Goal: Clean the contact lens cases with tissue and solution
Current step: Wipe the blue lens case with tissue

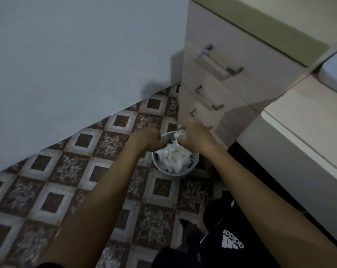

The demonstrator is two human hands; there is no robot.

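Right hand (192, 135) grip pinches crumpled tissue (180, 134) above bin (183, 174); left hand (146, 139) grip unclear

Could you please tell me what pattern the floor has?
The floor has diagonal brown and pale grey-white squares, with speckled tiles between; the head view shows it.

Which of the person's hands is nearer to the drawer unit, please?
Right. The right hand, gripping a crumpled tissue, is just in front of the drawer unit; the left hand is farther out, over the bin's far side.
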